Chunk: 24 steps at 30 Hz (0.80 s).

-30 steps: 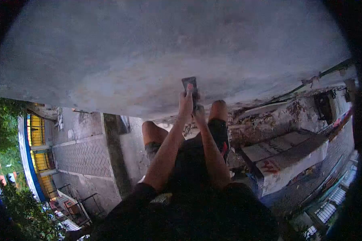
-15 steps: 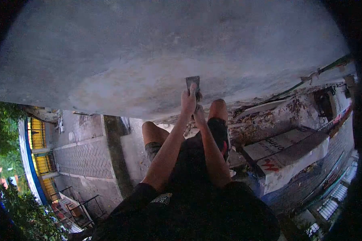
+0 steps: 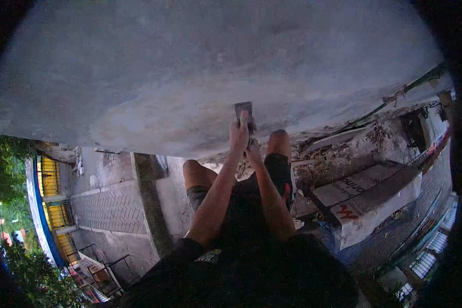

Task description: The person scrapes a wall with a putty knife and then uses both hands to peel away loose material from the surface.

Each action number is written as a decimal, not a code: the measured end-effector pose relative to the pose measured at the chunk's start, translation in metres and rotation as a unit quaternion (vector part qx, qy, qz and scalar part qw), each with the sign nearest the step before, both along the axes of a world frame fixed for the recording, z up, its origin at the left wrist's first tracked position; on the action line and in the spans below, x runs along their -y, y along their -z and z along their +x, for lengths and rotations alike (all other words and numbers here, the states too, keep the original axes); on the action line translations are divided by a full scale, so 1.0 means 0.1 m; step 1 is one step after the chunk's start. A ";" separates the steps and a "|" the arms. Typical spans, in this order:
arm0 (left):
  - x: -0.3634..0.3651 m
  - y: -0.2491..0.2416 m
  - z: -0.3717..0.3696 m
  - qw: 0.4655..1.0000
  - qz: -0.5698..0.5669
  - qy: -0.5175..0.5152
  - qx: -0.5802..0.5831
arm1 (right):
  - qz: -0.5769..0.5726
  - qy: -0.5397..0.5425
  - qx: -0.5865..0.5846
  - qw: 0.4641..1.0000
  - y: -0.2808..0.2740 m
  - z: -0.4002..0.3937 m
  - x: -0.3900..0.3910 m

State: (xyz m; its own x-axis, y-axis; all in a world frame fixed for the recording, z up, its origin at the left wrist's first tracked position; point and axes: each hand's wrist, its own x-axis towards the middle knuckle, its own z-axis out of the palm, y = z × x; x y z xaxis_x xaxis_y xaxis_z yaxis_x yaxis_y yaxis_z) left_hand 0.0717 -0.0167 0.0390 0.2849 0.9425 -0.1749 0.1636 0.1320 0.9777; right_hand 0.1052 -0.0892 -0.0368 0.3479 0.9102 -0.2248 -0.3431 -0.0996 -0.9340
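A scraper with a dark, flat, roughly rectangular blade lies against the grey wall, in front of my knees. My left hand is closed around it, with the thumb stretched up along the blade. Just below and to the right, my right hand is closed at the lower end of the same tool; its fingers are partly hidden. Around the blade the wall surface is paler and patchy, with a worn light area spreading left.
On the right, a white printed sheet covers a box-like shape beside rubble and leaves. A dark pipe or cable runs along the wall's lower edge. Left are paving, yellow bars and greenery.
The view has tilted slightly, so the wall edge at left sits lower. Both hands and the scraper appear slightly lower and to the left, with the same grip.
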 end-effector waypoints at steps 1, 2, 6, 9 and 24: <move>0.03 -0.15 0.03 0.999 -0.018 -0.006 0.051 | 0.010 -0.006 -0.005 1.000 -0.12 0.04 0.00; 0.05 -0.29 0.07 1.000 -0.008 -0.005 0.027 | 0.017 -0.008 -0.003 1.000 -0.23 0.07 0.01; 0.10 -0.29 0.04 0.997 0.044 -0.059 0.001 | 0.015 -0.032 0.035 0.999 0.11 0.05 -0.03; 0.00 -0.35 0.02 0.999 0.012 -0.029 0.031 | 0.018 -0.019 0.011 1.000 0.51 0.02 -0.18; 0.11 -0.47 0.01 0.995 0.016 -0.101 -0.014 | 0.042 0.018 -0.023 0.999 -0.08 -0.05 -0.10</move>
State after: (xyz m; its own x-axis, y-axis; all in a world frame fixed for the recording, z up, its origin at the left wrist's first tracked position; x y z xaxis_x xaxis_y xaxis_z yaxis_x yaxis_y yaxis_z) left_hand 0.0723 -0.0275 0.0857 0.0846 0.9852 -0.1489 0.1636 0.1337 0.9774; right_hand 0.1003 -0.0795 -0.0288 0.3722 0.9133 -0.1651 -0.3883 -0.0083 -0.9215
